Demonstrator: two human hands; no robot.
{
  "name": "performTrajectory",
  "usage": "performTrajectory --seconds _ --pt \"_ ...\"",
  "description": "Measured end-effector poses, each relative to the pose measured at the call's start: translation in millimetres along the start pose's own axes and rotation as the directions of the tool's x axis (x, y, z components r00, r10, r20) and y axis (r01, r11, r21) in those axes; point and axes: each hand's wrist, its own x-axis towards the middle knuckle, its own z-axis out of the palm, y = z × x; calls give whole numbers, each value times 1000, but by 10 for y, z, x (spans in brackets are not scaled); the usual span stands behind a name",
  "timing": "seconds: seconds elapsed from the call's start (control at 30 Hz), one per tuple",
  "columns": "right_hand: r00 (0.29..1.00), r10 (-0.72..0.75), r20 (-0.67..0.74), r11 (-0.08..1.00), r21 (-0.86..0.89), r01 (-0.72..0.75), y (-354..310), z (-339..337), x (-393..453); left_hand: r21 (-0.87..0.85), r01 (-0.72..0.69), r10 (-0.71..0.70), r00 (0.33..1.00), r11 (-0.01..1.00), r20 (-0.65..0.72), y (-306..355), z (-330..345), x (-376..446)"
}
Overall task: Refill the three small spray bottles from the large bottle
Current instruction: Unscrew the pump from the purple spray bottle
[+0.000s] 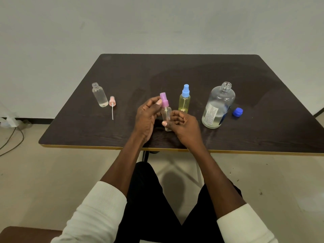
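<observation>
While both hands are working at the near middle of the dark table [175, 71], other things are standing around them. At ten o'clock from the hands, an uncapped clear bottle [100, 94] is standing with a little clear liquid at its bottom, and just beside it a pink spray head [112, 104] is lying with its tube pointing toward the near edge. At one o'clock, touching neither hand, a yellow bottle with a blue sprayer [184, 100] is standing nearly full. At three o'clock the large bottle [218, 106] is standing open, roughly a quarter full of pale liquid, its blue cap [237, 112] lying just beyond. The left hand [149, 114] is pinching the purple sprayer [164, 99], while the right hand [184, 124] is gripping the small clear bottle [166, 115] underneath; I cannot tell what is inside it.
</observation>
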Motion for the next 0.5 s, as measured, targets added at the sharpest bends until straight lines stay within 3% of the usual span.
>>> performTrajectory --seconds 0.5 --pt "1000 2 -2 1000 26 -2 -16 12 1 -7 9 -9 999 1000 33 5 5 -4"
